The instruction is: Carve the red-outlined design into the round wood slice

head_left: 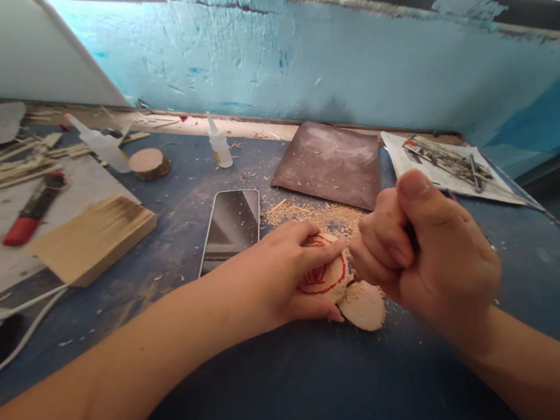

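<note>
My left hand (281,272) is closed around a round wooden slice with red drawn lines (327,276), pinning it to the blue table (277,382). My right hand (425,249) is a tight fist around a dark tool handle whose tip is hidden, pressed against the slice's right edge. A second plain wooden slice (366,305) lies just under and in front of the marked one. Wood shavings (317,213) are scattered behind both hands.
A phone (232,226) lies face up left of my hands. A wood block (95,236), red marker (32,211), glue bottles (219,146), a bark-edged disc (148,162), thin sticks (6,167), dark sandpaper (329,162) and a bag of metal parts (446,164) lie beyond. A white cable (20,317) runs at left.
</note>
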